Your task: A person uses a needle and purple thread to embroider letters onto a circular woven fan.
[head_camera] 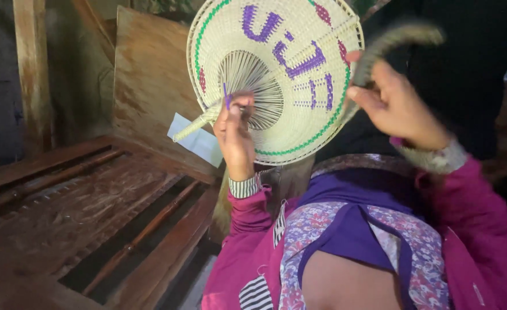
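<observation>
Currently noted: round woven fan (288, 74) upright, handle axis slanting down-left; left hand (234, 135) pinched shut on its hub; right hand (394, 106) curled around blurred strip (379, 51) beside rim.

head cam | looks steeply down | close over hands, fan, lap

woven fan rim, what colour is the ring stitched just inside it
Green, with small red marks, on the pale straw woven fan; the head view shows it.

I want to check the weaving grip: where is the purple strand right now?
In the head view, the purple strand is pinched in the left hand against the round woven fan, left of centre beside its ribbed hub and above the handle.
</observation>
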